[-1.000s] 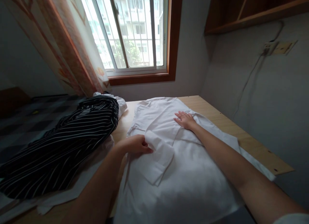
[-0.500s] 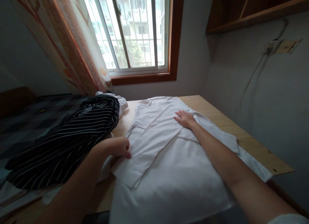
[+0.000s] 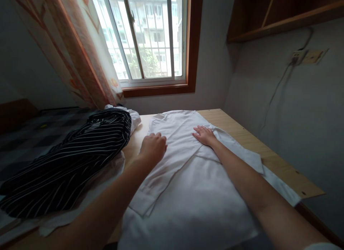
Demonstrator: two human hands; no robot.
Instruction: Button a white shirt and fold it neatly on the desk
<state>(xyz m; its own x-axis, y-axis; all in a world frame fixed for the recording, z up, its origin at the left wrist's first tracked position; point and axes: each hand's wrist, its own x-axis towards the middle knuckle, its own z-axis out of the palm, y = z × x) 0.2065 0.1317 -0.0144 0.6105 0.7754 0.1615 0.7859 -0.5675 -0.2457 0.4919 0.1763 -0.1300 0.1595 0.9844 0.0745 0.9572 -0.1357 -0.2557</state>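
A white shirt (image 3: pixel 188 192) lies spread on a wooden table (image 3: pixel 242 133), its left sleeve folded inward over the body. My left hand (image 3: pixel 153 147) rests on the shirt's left shoulder area, fingers curled down against the cloth, holding nothing. My right hand (image 3: pixel 204 135) lies flat and open on the upper middle of the shirt, fingers stretched toward the collar.
A black garment with white stripes (image 3: pixel 72 156) lies heaped at the left over white cloth. Behind are a window (image 3: pixel 150 34) and a patterned curtain (image 3: pixel 72 49). A wall (image 3: pixel 295 110) with a socket and cable stands close on the right, a wooden shelf above.
My left hand let go of the folded sleeve at the shirt's left edge and moved up and forward onto the shoulder area. My right hand stayed in place.
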